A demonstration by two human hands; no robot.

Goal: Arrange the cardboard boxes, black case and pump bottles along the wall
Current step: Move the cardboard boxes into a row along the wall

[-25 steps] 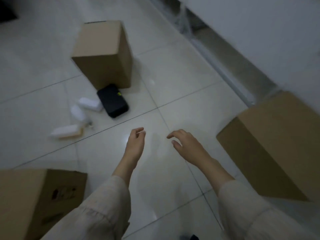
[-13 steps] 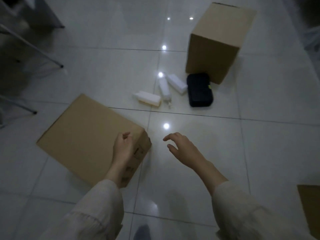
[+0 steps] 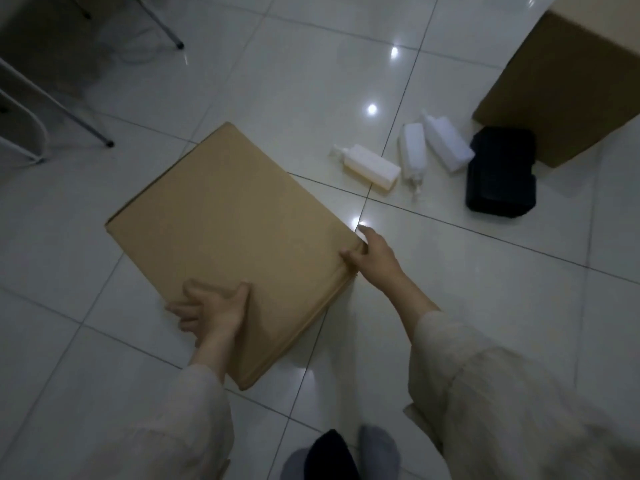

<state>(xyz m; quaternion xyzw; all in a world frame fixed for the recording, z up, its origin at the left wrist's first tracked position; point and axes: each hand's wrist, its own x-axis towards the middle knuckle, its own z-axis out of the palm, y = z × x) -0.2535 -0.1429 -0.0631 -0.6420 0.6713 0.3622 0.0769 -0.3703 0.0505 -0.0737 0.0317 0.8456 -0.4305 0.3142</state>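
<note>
A closed brown cardboard box [image 3: 221,216] sits on the tiled floor in front of me. My left hand [image 3: 211,308] grips its near left edge, thumb on top. My right hand [image 3: 372,256] clasps its right corner, thumb on the lid. Three white pump bottles [image 3: 372,166] [image 3: 412,152] [image 3: 448,142] lie on their sides at the upper right. A black case [image 3: 500,171] lies just right of them. A second, taller cardboard box [image 3: 568,88] stands behind the case at the top right, partly cut off by the frame.
Thin metal furniture legs [image 3: 90,128] and a white curved frame [image 3: 24,133] stand at the upper left. My feet in grey socks [image 3: 377,448] show at the bottom edge. Glossy pale floor tiles [image 3: 311,64] reflect ceiling lights.
My view swung away from the wall down to the box. Both hands went from hovering open over the floor to gripping the box's near edge and right corner.
</note>
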